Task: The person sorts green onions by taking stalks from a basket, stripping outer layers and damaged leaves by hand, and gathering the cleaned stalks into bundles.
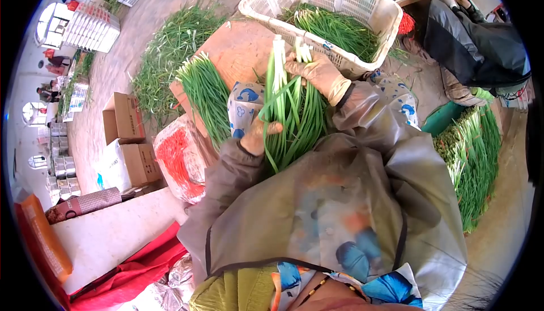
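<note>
In front of my chest I hold a loose bunch of chives (292, 118), white stalk ends pointing away and green leaves hanging toward my lap. My right hand (320, 75), in a light glove, is closed around the stalks near their white ends. Lower down, my left hand (260, 135) is closed on the leaves at the bunch's left side, its thumb showing and its other fingers partly hidden. Just left of it a second pile of chives (207, 98) lies on a brown board (243, 47).
A white plastic crate (391, 33) containing chives stands ahead. Loose greens (175, 56) cover the floor at left, near cardboard boxes (136, 163). Red ties (181, 158) lie beside my left arm. Bundled chives (473, 163) sit at right, near another person (476, 44).
</note>
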`<action>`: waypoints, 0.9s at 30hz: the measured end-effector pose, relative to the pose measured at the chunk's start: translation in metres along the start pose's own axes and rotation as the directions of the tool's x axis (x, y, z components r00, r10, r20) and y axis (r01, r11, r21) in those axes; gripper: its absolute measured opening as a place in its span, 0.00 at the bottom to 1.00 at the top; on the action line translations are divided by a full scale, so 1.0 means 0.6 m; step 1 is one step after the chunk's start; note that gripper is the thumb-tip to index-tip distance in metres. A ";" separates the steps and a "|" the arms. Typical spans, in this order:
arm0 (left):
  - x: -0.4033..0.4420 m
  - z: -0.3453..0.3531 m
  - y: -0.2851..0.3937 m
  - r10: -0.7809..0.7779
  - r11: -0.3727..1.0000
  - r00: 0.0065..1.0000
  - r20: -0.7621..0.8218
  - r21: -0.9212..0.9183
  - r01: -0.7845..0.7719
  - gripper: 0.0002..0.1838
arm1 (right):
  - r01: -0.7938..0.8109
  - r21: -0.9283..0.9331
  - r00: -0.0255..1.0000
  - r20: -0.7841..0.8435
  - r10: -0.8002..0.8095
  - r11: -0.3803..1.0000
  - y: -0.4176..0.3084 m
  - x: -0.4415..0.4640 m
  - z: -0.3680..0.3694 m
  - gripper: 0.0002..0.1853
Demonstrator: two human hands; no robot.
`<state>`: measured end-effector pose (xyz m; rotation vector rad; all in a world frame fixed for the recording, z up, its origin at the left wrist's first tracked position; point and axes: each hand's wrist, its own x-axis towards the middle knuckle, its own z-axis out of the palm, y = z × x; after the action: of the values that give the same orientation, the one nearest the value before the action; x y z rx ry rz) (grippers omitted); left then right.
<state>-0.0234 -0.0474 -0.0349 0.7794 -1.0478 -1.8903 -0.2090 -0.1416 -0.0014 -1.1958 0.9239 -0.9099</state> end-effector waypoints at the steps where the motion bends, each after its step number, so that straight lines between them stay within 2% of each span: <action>1: 0.007 -0.013 0.001 -0.087 0.996 0.996 -0.006 -0.022 0.087 0.35 | 0.040 0.041 0.999 0.012 -0.040 0.998 0.002 0.003 0.009 0.10; 2: 0.012 -0.024 0.003 -0.172 0.984 0.985 -0.008 -0.043 0.172 0.34 | 0.042 0.037 0.999 0.019 -0.043 0.998 0.007 0.005 0.008 0.10; 4: 0.026 -0.035 0.003 -0.060 0.998 0.994 -0.096 0.007 0.060 0.31 | 0.013 0.084 1.000 -0.027 -0.011 0.996 0.004 0.008 0.003 0.09; 5: 0.023 -0.033 -0.003 -0.040 0.995 0.986 -0.159 -0.094 0.026 0.28 | 0.019 0.085 0.991 -0.136 -0.008 0.996 0.004 -0.001 0.002 0.08; 6: 0.020 -0.040 -0.005 0.129 0.990 0.959 -0.254 0.093 -0.109 0.26 | 0.016 0.047 0.984 -0.179 -0.007 0.999 0.027 0.004 -0.012 0.06; 8: 0.015 -0.077 -0.024 -0.038 0.982 0.971 -0.237 -0.191 -0.008 0.24 | 0.037 0.164 0.970 -0.243 0.004 0.986 0.043 -0.004 -0.027 0.06; 10: 0.011 -0.081 -0.027 -0.029 0.979 0.969 -0.246 -0.202 -0.022 0.23 | 0.053 0.261 0.955 -0.297 0.027 0.964 0.027 -0.019 -0.026 0.05; 12: 0.010 -0.089 -0.048 0.026 0.978 0.925 -0.379 -0.181 -0.102 0.22 | 0.043 0.075 0.939 -0.344 -0.014 0.996 0.003 -0.019 -0.050 0.08; 13: 0.009 -0.121 -0.077 0.104 0.982 0.912 -0.396 -0.102 -0.156 0.23 | 0.121 0.029 0.924 -0.368 -0.102 0.992 -0.010 -0.016 -0.072 0.10; 14: 0.003 -0.115 -0.069 0.105 0.982 0.909 -0.403 -0.100 -0.158 0.23 | 0.197 -0.019 0.902 -0.389 -0.189 0.980 -0.024 -0.012 -0.097 0.12; 16: -0.005 -0.084 -0.027 0.067 0.967 0.969 -0.237 -0.225 -0.121 0.28 | 0.172 -0.087 0.854 -0.484 -0.193 0.981 -0.056 -0.004 -0.141 0.13; 17: -0.004 -0.065 -0.010 0.063 0.960 0.973 -0.223 -0.254 -0.121 0.33 | 0.174 -0.245 0.811 -0.514 -0.280 0.954 -0.065 0.005 -0.177 0.13; 18: -0.009 -0.057 -0.003 0.044 0.962 0.974 -0.223 -0.254 -0.102 0.35 | 0.161 -0.396 0.766 -0.528 -0.367 0.904 -0.074 0.010 -0.210 0.14; 20: -0.020 -0.055 -0.006 0.054 0.887 0.959 -0.279 -0.428 -0.175 0.31 | 0.272 -0.338 0.638 -0.637 -0.432 0.901 -0.121 0.000 -0.240 0.15; 21: -0.019 -0.053 0.008 0.144 0.927 0.955 -0.259 -0.303 -0.221 0.32 | 0.315 -0.477 0.539 -0.622 -0.569 0.820 -0.117 0.016 -0.293 0.15; 22: -0.020 -0.037 0.023 0.137 0.911 0.954 -0.268 -0.343 -0.228 0.32 | 0.336 -0.606 0.429 -0.583 -0.690 0.721 -0.111 0.033 -0.334 0.15; 23: -0.023 -0.044 0.021 0.112 0.906 0.961 -0.253 -0.372 -0.204 0.30 | 0.077 -0.767 0.442 -0.547 -0.711 0.637 -0.129 0.023 -0.330 0.13; 24: -0.022 -0.055 0.015 0.091 0.899 0.968 -0.233 -0.399 -0.181 0.29 | -0.023 -0.670 0.551 -0.628 -0.550 0.742 -0.126 0.030 -0.306 0.12; 26: -0.008 -0.073 -0.012 0.246 0.928 0.928 -0.280 -0.208 -0.309 0.28 | 0.236 -0.540 0.877 -0.241 -0.417 0.808 -0.115 0.018 -0.181 0.13; 27: 0.001 -0.034 0.013 0.254 0.913 0.934 -0.252 -0.258 -0.318 0.23 | 0.272 -0.412 0.951 -0.023 -0.308 0.870 -0.109 0.012 -0.119 0.16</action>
<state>-0.0044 -0.0578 -0.0375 0.6011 -0.6823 -1.6190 -0.2782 -0.1814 0.0534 -1.6974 1.0538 -1.0472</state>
